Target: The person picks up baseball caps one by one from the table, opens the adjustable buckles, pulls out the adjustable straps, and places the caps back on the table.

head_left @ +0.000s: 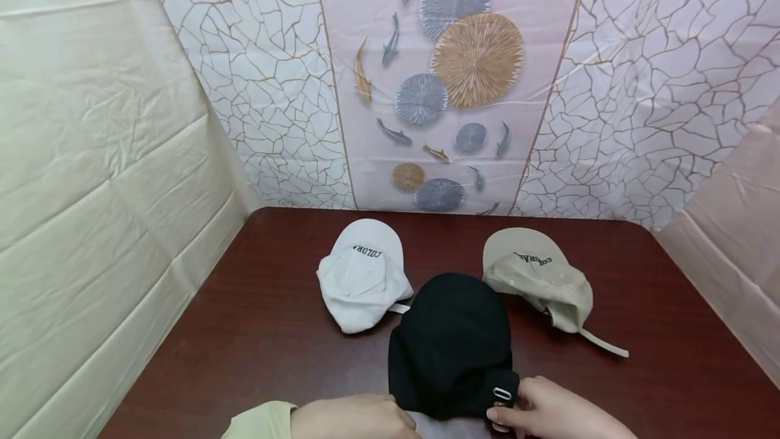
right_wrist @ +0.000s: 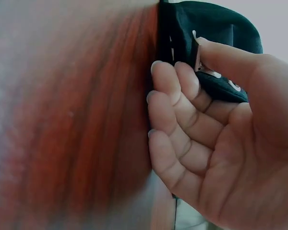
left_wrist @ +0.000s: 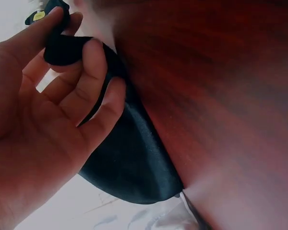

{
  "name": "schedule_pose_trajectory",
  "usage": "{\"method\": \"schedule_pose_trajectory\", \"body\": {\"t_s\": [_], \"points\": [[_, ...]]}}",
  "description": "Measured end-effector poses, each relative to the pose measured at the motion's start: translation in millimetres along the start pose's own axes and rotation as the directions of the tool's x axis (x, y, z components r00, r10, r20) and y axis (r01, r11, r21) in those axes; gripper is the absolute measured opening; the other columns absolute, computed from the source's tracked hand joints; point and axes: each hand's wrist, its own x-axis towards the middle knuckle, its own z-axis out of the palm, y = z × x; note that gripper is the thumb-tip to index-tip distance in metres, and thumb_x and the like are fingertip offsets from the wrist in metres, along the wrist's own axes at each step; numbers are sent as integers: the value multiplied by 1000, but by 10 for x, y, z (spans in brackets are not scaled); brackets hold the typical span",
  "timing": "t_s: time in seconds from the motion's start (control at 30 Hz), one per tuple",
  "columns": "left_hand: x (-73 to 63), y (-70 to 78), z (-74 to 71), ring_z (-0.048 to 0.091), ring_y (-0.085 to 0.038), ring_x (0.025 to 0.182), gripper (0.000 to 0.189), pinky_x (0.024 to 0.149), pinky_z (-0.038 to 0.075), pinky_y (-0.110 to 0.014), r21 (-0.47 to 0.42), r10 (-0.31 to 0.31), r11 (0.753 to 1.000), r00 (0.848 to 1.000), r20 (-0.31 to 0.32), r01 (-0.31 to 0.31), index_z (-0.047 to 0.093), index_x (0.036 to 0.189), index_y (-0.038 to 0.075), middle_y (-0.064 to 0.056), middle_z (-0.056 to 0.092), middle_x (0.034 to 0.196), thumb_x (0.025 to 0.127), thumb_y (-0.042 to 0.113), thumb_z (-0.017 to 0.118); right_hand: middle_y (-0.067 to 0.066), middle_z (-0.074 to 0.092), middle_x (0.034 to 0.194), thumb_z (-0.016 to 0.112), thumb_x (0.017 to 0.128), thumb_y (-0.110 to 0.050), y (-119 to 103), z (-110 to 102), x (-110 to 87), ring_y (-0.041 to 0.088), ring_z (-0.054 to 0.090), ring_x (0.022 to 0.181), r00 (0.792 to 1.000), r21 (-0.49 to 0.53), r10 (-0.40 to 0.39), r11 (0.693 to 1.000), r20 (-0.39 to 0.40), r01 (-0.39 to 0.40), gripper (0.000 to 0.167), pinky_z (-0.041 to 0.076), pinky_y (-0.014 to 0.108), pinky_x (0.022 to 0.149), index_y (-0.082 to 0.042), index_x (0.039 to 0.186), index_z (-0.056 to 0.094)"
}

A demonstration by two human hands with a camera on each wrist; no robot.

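Observation:
A black cap lies at the near middle of the table, its rounded end pointing away. At its near left edge is my left hand; in the left wrist view the thumb and forefinger pinch the black fabric, the other fingers loosely bent behind it. My right hand pinches the cap's near right corner, thumb on a metal buckle. A metal-rimmed slot shows in the fabric just above that thumb. The cap's underside is hidden.
A white cap with dark lettering lies behind on the left, its strap end close to the black cap. On the right is a beige cap, its strap trailing toward the table's right side. Patterned cloth hangs behind the dark red table.

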Motion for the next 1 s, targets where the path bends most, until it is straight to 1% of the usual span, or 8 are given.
{"method": "schedule_pose_trajectory", "body": {"t_s": [0.1, 0.3, 0.43, 0.5, 0.63, 0.7, 0.83, 1.0], "points": [[-7, 9, 6, 36, 16, 64, 11, 58, 31, -4, 41, 6, 999, 1000, -9, -5, 64, 89, 26, 21, 48, 78, 100, 25, 62, -3, 58, 65, 66, 97, -36, 26, 13, -3, 15, 55, 58, 1000, -22, -3, 1000, -10, 3, 30, 43, 31, 58, -12, 80, 67], [-10, 23, -15, 38, 18, 72, 7, 63, 33, -4, 21, 9, 1000, 1000, -16, -8, 65, 103, 29, 25, 52, 87, 102, 30, 58, -8, 51, 60, 65, 97, -40, 37, -10, -45, 8, 48, 52, 999, -146, -20, 989, -28, 15, 34, 40, 27, 51, -16, 73, 67], [-40, 21, -112, 42, 15, 82, 11, 75, 37, -4, 56, -49, 997, 994, -98, 54, 63, 111, 27, 22, 55, 96, 103, 30, 58, -9, 51, 61, 64, 97, -44, -13, -47, -120, 6, 47, 53, 996, -285, -12, 959, -91, -14, 34, 37, 26, 51, -20, 72, 64], [-77, 10, -175, 45, 11, 83, 13, 77, 38, -6, 88, -106, 988, 975, -196, 125, 64, 111, 25, 18, 56, 97, 102, 33, 60, -7, 48, 62, 63, 97, -45, -56, -63, -164, 7, 45, 53, 989, -298, -9, 954, -150, -37, 34, 35, 26, 51, -19, 74, 60], [-160, -52, -262, 53, 1, 87, 25, 79, 43, -14, 129, -224, 950, 909, -350, 283, 67, 112, 20, 11, 57, 101, 101, 41, 60, -3, 49, 73, 67, 93, -50, -138, -73, -212, 7, 46, 58, 950, -264, -10, 962, -312, -76, 36, 37, 26, 54, -16, 89, 55], [-179, -97, -265, 56, -2, 95, 31, 84, 46, -17, 116, -274, 938, 904, -327, 327, 66, 120, 17, 8, 58, 110, 101, 41, 60, 0, 56, 92, 69, 91, -51, -154, -70, -204, 9, 55, 72, 934, -250, -34, 967, -356, -60, 40, 45, 27, 61, -16, 106, 56], [-165, -180, -192, 56, -10, 119, 48, 98, 45, -23, 134, -308, 934, 937, -165, 330, 59, 138, 12, 0, 56, 133, 102, 44, 57, 10, 52, 134, 68, 92, -51, -103, -38, -133, 25, 59, 111, 953, -291, -134, 955, -273, 51, 69, 53, 34, 80, -12, 143, 44], [-122, -218, -114, 49, -12, 130, 52, 103, 42, -23, 175, -299, 936, 952, -64, 306, 57, 141, 14, -4, 50, 143, 100, 45, 60, 12, 51, 137, 63, 94, -55, -40, 8, 3, 32, 57, 115, 977, -395, -166, 913, -132, 101, 77, 52, 42, 84, -11, 153, 39]]}}
